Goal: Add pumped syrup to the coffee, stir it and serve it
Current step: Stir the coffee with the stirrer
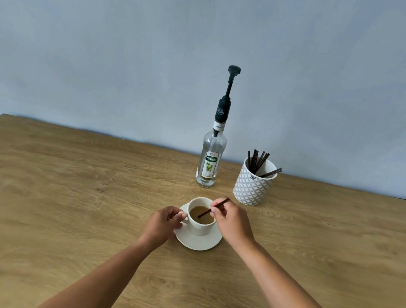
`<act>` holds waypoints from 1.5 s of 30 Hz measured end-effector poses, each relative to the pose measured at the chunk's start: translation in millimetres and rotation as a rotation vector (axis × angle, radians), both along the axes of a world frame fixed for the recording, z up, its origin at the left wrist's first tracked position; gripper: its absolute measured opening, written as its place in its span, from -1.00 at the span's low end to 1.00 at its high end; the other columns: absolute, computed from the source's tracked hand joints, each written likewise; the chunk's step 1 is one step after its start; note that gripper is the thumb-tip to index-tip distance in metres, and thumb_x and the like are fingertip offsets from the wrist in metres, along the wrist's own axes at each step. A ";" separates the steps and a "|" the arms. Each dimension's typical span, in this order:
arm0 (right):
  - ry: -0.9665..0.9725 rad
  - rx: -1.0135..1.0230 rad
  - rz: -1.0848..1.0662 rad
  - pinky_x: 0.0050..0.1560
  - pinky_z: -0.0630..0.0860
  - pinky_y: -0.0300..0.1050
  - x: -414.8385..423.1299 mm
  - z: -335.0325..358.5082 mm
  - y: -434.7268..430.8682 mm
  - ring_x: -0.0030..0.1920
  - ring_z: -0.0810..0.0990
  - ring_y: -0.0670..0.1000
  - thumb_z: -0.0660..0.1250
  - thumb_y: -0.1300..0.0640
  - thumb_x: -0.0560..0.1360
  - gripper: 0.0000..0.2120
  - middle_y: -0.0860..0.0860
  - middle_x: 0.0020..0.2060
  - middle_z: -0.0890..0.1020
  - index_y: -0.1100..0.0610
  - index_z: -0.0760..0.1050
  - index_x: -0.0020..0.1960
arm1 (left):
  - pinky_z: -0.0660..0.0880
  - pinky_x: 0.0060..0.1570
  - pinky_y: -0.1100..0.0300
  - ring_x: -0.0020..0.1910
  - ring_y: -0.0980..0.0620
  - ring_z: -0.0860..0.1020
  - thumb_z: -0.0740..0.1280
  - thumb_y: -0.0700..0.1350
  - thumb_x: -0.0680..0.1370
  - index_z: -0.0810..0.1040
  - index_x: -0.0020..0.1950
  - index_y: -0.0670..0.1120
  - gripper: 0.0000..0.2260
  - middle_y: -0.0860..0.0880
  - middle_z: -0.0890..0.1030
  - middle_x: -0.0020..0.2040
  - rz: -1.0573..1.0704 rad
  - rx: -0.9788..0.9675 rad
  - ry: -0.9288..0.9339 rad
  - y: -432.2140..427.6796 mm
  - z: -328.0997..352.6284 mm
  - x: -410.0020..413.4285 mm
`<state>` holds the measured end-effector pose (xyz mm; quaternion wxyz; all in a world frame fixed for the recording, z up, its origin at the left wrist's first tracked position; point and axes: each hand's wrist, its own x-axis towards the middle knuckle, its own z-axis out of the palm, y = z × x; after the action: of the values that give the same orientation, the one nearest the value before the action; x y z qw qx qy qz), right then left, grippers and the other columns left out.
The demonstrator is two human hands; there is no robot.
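Observation:
A white cup [199, 228] of light-brown coffee [201, 214] stands on a white saucer [198, 242] in the middle of the wooden table. My left hand [164, 224] grips the cup's handle on its left side. My right hand [233, 221] pinches a dark stir stick [213, 207] whose lower tip is dipped in the coffee. Behind the cup stands a clear syrup bottle [210, 158] with a tall black pump [230, 87], its plunger raised.
A white patterned holder [253, 186] with several more dark stir sticks stands to the right of the bottle. The wooden table [71, 191] reaches a pale blue wall at the back; its right corner lies near the frame's right edge.

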<state>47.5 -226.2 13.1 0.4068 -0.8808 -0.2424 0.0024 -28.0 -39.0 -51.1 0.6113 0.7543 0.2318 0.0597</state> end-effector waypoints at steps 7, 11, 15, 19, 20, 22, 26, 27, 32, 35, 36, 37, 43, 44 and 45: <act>-0.120 -0.104 -0.006 -0.12 0.53 -0.18 -4.1 -0.3 -9.1 -0.14 0.64 -0.07 0.32 0.19 0.54 -0.88 -0.10 -0.11 0.71 0.03 0.60 0.01 | 0.65 -0.22 0.17 -0.08 0.07 0.70 0.45 0.05 0.52 0.66 -0.01 -0.02 -0.83 -0.03 0.72 -0.12 0.001 -0.063 -0.033 1.9 -8.4 -1.6; -0.114 -0.076 0.035 -0.09 0.57 -0.19 -11.0 -2.2 -7.9 -0.12 0.65 -0.12 0.34 0.18 0.53 -0.86 -0.14 -0.11 0.71 -0.02 0.60 -0.01 | 0.62 -0.23 0.18 -0.10 0.07 0.66 0.47 0.00 0.50 0.66 0.01 -0.01 -0.86 -0.01 0.71 -0.15 0.015 -0.104 -0.051 1.2 -14.3 -1.9; -0.085 -0.058 0.079 -0.01 0.57 -0.21 -13.2 -1.7 2.9 -0.07 0.66 -0.15 0.35 0.17 0.52 -0.85 -0.15 -0.09 0.72 -0.03 0.65 0.00 | 0.65 -0.17 0.13 -0.09 0.08 0.67 0.48 0.00 0.50 0.66 0.00 0.02 -0.87 0.01 0.72 -0.16 0.024 -0.126 -0.069 0.7 -18.3 -2.6; -0.196 -0.123 0.042 0.09 0.53 0.00 -6.5 2.3 4.4 -0.06 0.67 -0.03 0.35 0.21 0.52 -0.85 -0.10 -0.08 0.73 0.03 0.65 0.00 | 0.65 -0.14 0.10 -0.10 0.09 0.65 0.47 -0.01 0.51 0.66 0.01 0.01 -0.88 0.00 0.71 -0.15 0.026 -0.154 -0.070 0.4 -20.3 -1.7; -0.225 -0.157 0.027 0.10 0.50 0.02 -4.6 3.6 2.6 -0.07 0.67 0.00 0.35 0.21 0.52 -0.85 -0.09 -0.09 0.73 0.02 0.65 0.00 | 0.64 -0.14 0.10 -0.10 0.08 0.65 0.47 -0.02 0.51 0.66 0.01 0.01 -0.89 -0.02 0.71 -0.14 0.028 -0.161 -0.068 0.2 -20.7 -1.4; -0.250 -0.206 0.002 0.12 0.46 0.04 -1.9 5.6 -1.9 -0.07 0.65 0.04 0.34 0.22 0.51 -0.85 -0.07 -0.11 0.73 0.01 0.63 -0.01 | 0.64 -0.17 0.15 -0.10 0.09 0.64 0.46 -0.02 0.52 0.66 0.01 0.02 -0.90 -0.03 0.70 -0.14 0.031 -0.169 -0.064 0.1 -21.4 -1.7; -0.193 -0.164 0.042 0.10 0.49 0.08 -5.1 5.7 -7.9 -0.06 0.62 0.03 0.34 0.26 0.50 -0.83 -0.06 -0.13 0.69 0.02 0.61 -0.03 | 0.62 -0.20 0.21 -0.11 0.10 0.63 0.45 -0.03 0.53 0.66 0.03 -0.02 -0.88 -0.04 0.69 -0.14 0.027 -0.206 -0.068 0.0 -21.3 -2.6; -0.176 -0.142 0.060 0.08 0.51 0.08 -7.0 5.3 -6.9 -0.05 0.61 0.03 0.35 0.26 0.50 -0.84 -0.08 -0.13 0.68 0.02 0.61 -0.04 | 0.61 -0.21 0.22 -0.12 0.10 0.62 0.45 -0.04 0.53 0.67 0.04 -0.04 -0.86 -0.04 0.68 -0.15 0.025 -0.221 -0.069 -0.1 -20.9 -2.7; -0.132 -0.108 0.083 0.12 0.48 0.10 -11.4 3.9 6.9 -0.03 0.59 -0.01 0.36 0.20 0.51 -0.85 -0.13 -0.11 0.69 -0.02 0.64 -0.04 | 0.63 -0.18 0.20 -0.12 0.10 0.63 0.46 -0.05 0.52 0.66 0.04 -0.05 -0.85 0.00 0.68 -0.18 0.026 -0.248 -0.072 0.1 -19.8 -2.4; -0.160 -0.153 0.049 0.14 0.47 0.06 -4.9 5.1 9.6 -0.02 0.61 0.02 0.35 0.20 0.52 -0.84 -0.09 -0.08 0.72 -0.02 0.65 -0.01 | 0.64 -0.11 0.12 -0.10 0.10 0.64 0.47 -0.03 0.52 0.67 0.01 -0.01 -0.88 0.02 0.70 -0.17 0.025 -0.246 -0.067 1.1 -20.6 -1.9; -0.177 -0.180 0.032 0.13 0.46 0.04 -2.3 5.8 8.5 -0.03 0.62 0.02 0.34 0.19 0.52 -0.83 -0.09 -0.08 0.72 -0.02 0.65 0.00 | 0.64 -0.11 0.12 -0.10 0.10 0.64 0.47 -0.02 0.51 0.67 0.00 0.00 -0.89 0.03 0.70 -0.17 0.024 -0.248 -0.067 1.4 -20.7 -2.0; -0.193 -0.209 0.016 0.12 0.44 0.02 0.0 6.6 6.5 -0.03 0.61 0.03 0.34 0.19 0.52 -0.83 -0.09 -0.09 0.72 -0.03 0.64 0.00 | 0.63 -0.13 0.14 -0.10 0.11 0.64 0.47 -0.02 0.51 0.68 0.00 0.01 -0.89 0.03 0.70 -0.17 0.023 -0.249 -0.066 1.6 -20.7 -2.1; -0.223 -0.245 0.022 0.06 0.43 0.04 -1.1 7.1 -6.7 -0.07 0.59 0.04 0.33 0.24 0.51 -0.83 -0.09 -0.17 0.68 -0.02 0.57 -0.03 | 0.62 -0.20 0.21 -0.10 0.12 0.65 0.46 0.02 0.51 0.68 0.04 -0.04 -0.82 0.02 0.70 -0.15 0.030 -0.249 -0.069 1.1 -19.1 -4.1; -0.211 -0.224 0.041 0.09 0.45 0.06 -3.1 6.6 -6.4 -0.07 0.60 0.03 0.33 0.25 0.51 -0.83 -0.08 -0.17 0.68 -0.02 0.56 -0.04 | 0.59 -0.24 0.25 -0.12 0.13 0.65 0.46 0.02 0.51 0.68 0.03 -0.04 -0.83 0.04 0.70 -0.17 0.035 -0.250 -0.072 0.9 -18.5 -4.6; -0.196 -0.199 0.060 0.11 0.46 0.08 -4.9 6.0 -5.0 -0.05 0.60 0.02 0.33 0.25 0.51 -0.83 -0.08 -0.15 0.68 -0.01 0.57 -0.04 | 0.57 -0.28 0.29 -0.13 0.15 0.65 0.46 0.02 0.51 0.69 0.02 -0.03 -0.84 0.06 0.70 -0.20 0.040 -0.251 -0.075 0.5 -18.1 -4.9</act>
<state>42.6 -231.2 19.1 0.2917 -0.9051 -0.3058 -0.0474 -32.8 -38.5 -69.1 0.7078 0.6644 0.2293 0.0708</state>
